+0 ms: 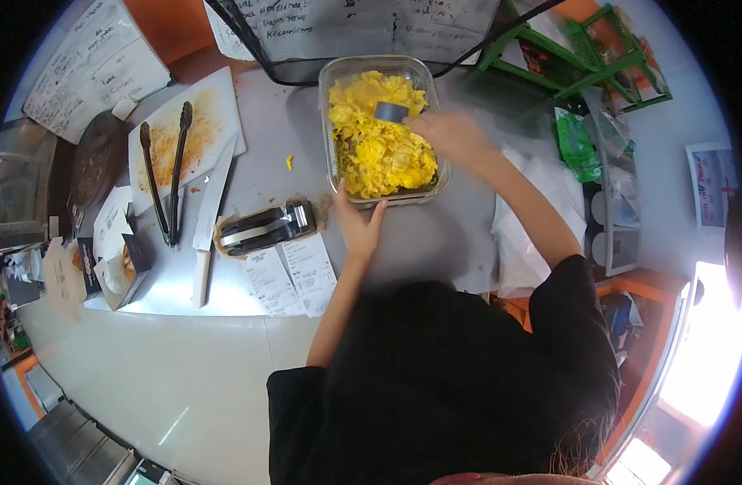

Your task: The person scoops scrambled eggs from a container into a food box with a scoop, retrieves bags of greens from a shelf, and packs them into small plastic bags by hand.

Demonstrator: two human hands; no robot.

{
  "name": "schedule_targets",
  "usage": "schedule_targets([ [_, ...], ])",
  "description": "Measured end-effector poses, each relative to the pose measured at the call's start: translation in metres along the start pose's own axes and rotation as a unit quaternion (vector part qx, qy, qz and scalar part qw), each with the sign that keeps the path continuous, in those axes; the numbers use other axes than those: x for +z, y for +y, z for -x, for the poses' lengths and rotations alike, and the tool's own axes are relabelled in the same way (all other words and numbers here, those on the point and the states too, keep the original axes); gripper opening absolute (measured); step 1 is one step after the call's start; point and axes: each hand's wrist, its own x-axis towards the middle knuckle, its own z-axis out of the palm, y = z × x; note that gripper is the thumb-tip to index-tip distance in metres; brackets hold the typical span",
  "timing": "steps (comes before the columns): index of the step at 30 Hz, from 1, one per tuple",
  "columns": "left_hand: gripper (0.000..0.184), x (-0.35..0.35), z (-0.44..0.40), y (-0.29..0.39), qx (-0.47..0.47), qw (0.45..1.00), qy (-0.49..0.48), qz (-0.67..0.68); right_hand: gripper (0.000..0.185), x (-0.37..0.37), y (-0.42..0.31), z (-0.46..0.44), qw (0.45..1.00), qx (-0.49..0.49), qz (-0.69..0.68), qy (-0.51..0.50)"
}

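A clear rectangular container (328,166) stands on the grey table, filled with yellow scrambled-egg-like food (381,153). My left hand (359,222) rests at its near left corner, with the thumb apart from the other fingers against the wall. Over the right side of the container, my right hand (445,133) has its fingers closed on a grey utensil (391,111), whose dark grey end lies over the food. The utensil's handle is mostly hidden by my fingers. A small yellow piece (289,162) lies on the table left of the container.
Left are a stained white cutting board (225,105), black tongs (179,153) and a knife (214,194). A tape dispenser (266,228) and paper slips (309,267) lie near my left arm. White plastic bags (533,226) and a green rack (585,65) are right.
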Motion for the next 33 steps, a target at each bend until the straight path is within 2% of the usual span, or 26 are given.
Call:
schedule_targets([
  [3, 0.075, 0.000, 0.001, 0.002, -0.008, 1.000, 0.016, -0.009, 0.015, -0.032, -0.002, 0.006, 0.982, -0.101, 0.156, -0.028],
  [6, 0.073, 0.003, 0.003, -0.001, -0.029, 0.999, 0.031, 0.005, 0.009, -0.018, -0.008, 0.018, 0.971, -0.050, 0.161, -0.172],
  [12, 0.071, 0.001, 0.001, 0.001, -0.037, 0.998, 0.048, 0.008, 0.015, 0.005, -0.018, 0.033, 0.979, -0.077, 0.014, -0.187],
  [15, 0.069, 0.002, 0.002, 0.004, -0.033, 0.998, 0.047, 0.006, 0.023, 0.020, 0.001, 0.031, 0.982, -0.053, -0.132, -0.123],
  [18, 0.069, 0.003, 0.001, 0.002, -0.029, 0.998, 0.047, 0.010, 0.029, 0.048, 0.027, 0.023, 0.951, 0.006, -0.306, -0.042],
  [21, 0.070, 0.004, 0.001, 0.000, -0.033, 0.998, 0.039, 0.024, 0.030, 0.045, 0.032, 0.016, 0.880, 0.149, -0.437, -0.108],
  [24, 0.080, 0.002, 0.001, -0.003, -0.023, 0.998, 0.041, 0.031, 0.028, 0.034, 0.012, 0.009, 0.875, 0.149, -0.458, -0.056],
  [27, 0.094, 0.001, 0.000, -0.001, -0.013, 0.998, 0.052, 0.031, 0.027, 0.024, -0.002, 0.003, 0.971, -0.003, -0.237, 0.018],
  [30, 0.104, -0.003, -0.001, 0.003, -0.035, 0.998, 0.030, 0.032, 0.026, 0.004, -0.019, 0.003, 0.986, 0.028, -0.076, -0.148],
  [33, 0.106, -0.005, 0.000, 0.005, -0.041, 0.998, 0.022, 0.040, 0.027, 0.023, -0.025, 0.012, 0.983, -0.106, -0.028, -0.144],
])
